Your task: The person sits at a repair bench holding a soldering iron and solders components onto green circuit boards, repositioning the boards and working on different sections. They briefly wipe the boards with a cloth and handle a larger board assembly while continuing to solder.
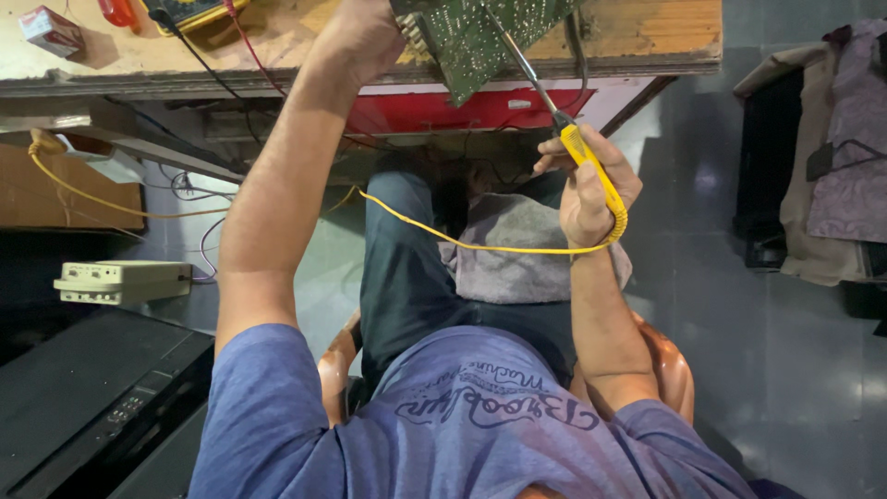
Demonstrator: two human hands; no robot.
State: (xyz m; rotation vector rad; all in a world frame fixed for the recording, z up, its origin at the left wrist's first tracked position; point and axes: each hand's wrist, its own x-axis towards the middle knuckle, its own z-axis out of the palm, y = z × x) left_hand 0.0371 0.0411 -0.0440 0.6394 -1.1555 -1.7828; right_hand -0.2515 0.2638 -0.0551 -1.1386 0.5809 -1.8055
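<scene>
My right hand (589, 185) grips the yellow handle of a soldering iron (591, 171), its thin metal shaft slanting up to the green circuit board (476, 37). The iron's yellow cord (462, 243) loops from my wrist across my lap to the left. My left hand (365, 37) holds the circuit board at its left edge, tilted over the front edge of the wooden workbench (647, 37). A grey cloth (513, 249) lies on my lap.
A small red-and-white box (51, 30) and a yellow meter (199, 11) with red and black leads sit on the bench. A beige device (125, 280) and black equipment (88, 397) stand at left. Clothes (845, 157) hang at right. I sit on an orange plastic chair (670, 365).
</scene>
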